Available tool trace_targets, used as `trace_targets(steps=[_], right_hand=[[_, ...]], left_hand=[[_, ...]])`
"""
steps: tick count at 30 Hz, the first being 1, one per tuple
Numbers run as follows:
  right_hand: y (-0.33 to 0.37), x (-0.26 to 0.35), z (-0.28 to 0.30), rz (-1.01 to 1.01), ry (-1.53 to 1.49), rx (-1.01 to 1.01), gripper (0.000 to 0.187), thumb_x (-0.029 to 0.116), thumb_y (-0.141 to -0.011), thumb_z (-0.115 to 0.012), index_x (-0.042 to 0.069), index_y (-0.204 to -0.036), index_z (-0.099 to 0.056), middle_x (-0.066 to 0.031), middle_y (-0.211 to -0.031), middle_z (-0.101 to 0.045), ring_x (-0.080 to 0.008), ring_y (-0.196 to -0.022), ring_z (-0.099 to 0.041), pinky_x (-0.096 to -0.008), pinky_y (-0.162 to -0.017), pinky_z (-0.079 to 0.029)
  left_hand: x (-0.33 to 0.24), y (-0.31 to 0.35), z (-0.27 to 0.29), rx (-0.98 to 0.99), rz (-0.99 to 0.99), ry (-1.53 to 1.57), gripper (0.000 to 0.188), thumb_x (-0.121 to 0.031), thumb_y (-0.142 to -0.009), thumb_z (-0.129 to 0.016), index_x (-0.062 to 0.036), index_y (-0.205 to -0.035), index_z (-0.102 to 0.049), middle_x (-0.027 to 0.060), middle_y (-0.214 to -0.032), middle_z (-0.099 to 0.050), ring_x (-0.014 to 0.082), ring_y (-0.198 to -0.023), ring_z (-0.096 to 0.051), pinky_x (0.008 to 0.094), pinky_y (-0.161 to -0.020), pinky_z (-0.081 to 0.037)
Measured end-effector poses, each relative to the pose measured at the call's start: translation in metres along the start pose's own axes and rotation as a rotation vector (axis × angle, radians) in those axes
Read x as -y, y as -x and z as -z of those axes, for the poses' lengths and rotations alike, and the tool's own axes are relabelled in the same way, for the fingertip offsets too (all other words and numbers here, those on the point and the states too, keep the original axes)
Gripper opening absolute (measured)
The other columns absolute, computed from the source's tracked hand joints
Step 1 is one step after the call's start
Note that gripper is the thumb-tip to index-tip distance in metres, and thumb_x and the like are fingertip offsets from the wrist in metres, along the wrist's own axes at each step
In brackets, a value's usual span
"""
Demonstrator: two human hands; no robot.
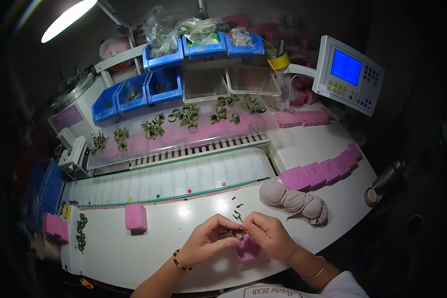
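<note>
My left hand (211, 242) and my right hand (270, 236) meet low in the middle over the white table, fingertips pinched together. A small dark green piece (229, 234) sits in the curled fingers of my left hand. The right thumb and forefinger are closed at the same spot; what is between them is too small to make out. Below the hands, partly covered by them, is a pink block (248, 251). Just beyond the fingertips lie several small green bits (237, 215).
A twisted grey cloth (294, 201) lies to the right, before a row of pink blocks (318, 174). At left stand another pink block (135, 217) and stacked green pieces (81, 232). Green ring-shaped pieces (188, 115) cover a clear shelf; blue bins (164, 85) and a control panel (349, 74) stand behind.
</note>
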State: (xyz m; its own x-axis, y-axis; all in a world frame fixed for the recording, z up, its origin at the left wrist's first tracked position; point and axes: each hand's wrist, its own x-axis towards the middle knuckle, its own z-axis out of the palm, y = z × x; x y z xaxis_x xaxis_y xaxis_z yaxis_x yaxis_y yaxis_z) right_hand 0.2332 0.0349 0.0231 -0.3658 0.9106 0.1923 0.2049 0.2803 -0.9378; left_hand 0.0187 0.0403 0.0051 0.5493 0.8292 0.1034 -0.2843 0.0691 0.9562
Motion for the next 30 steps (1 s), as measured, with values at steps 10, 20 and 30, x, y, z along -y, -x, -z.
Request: trace_targets(steps=[10, 20, 30], right_hand=[[0.008, -0.025, 0.022, -0.159, -0.075, -0.109, 0.018, 0.014, -0.094, -0.067, 0.001, -0.107, -0.066, 0.0004, -0.082, -0.060, -0.0078, -0.078, -0.054, -0.0240, -0.072, -0.046], [0.028, -0.026, 0.025, -0.204, 0.090, -0.163, 0.018, 0.011, -0.089, -0.071, 0.000, -0.104, -0.067, -0.0060, -0.083, -0.065, -0.0139, -0.075, -0.059, -0.0278, -0.075, -0.049], [0.037, -0.036, 0.024, -0.194, 0.062, -0.156, 0.017, 0.012, -0.089, -0.072, 0.000, -0.101, -0.068, -0.0054, -0.082, -0.064, -0.0112, -0.074, -0.058, -0.0266, -0.074, -0.049]], left_hand=[[-0.039, -0.074, 0.031, -0.247, -0.300, -0.829, 0.035, -0.005, -0.083, -0.080, -0.0024, -0.112, -0.061, 0.0052, -0.101, -0.068, 0.0117, -0.085, -0.065, 0.0265, -0.075, -0.056], [-0.094, -0.236, 0.084, -0.328, -0.668, -1.544, 0.025, -0.016, -0.082, -0.077, -0.0061, -0.102, -0.067, 0.0114, -0.099, -0.070, 0.0309, -0.094, -0.065, 0.0399, -0.085, -0.051], [-0.089, -0.279, 0.092, -0.290, -0.132, -1.804, 0.030, -0.035, -0.097, -0.059, -0.0097, -0.094, -0.074, 0.0118, -0.092, -0.072, 0.0309, -0.097, -0.065, 0.0421, -0.092, -0.044]])
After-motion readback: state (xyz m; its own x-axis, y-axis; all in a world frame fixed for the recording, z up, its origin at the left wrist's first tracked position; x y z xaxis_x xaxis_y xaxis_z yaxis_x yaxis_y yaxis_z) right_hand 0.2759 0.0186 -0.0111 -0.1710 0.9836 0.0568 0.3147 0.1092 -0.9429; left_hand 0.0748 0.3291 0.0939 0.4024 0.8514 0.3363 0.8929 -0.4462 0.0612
